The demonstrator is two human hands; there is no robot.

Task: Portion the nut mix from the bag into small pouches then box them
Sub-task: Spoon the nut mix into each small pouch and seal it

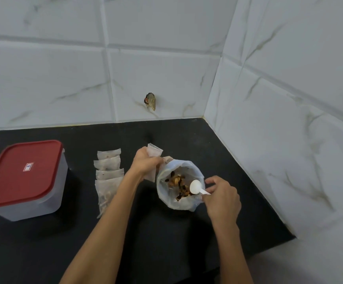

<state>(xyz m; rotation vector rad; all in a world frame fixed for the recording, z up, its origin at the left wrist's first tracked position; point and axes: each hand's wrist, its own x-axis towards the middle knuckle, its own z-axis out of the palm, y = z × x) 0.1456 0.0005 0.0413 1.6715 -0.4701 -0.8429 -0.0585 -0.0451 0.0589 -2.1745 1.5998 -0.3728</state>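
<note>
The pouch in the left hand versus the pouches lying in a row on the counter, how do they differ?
The held pouch is gripped by the left hand above the counter; the row of pouches lies flat. The held pouch looks empty; the row of pouches shows nut mix inside. The held pouch is beside the bag; the row lies nearer the box. All are small and translucent.

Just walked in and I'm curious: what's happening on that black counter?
A person is portioning nut mix. The right hand pinches a white scoop over the open bag of nuts, while the left hand holds an empty pouch beside it. Four filled pouches lie in a row to the left. The red-lidded box is closed, so nothing is boxed yet.
</note>
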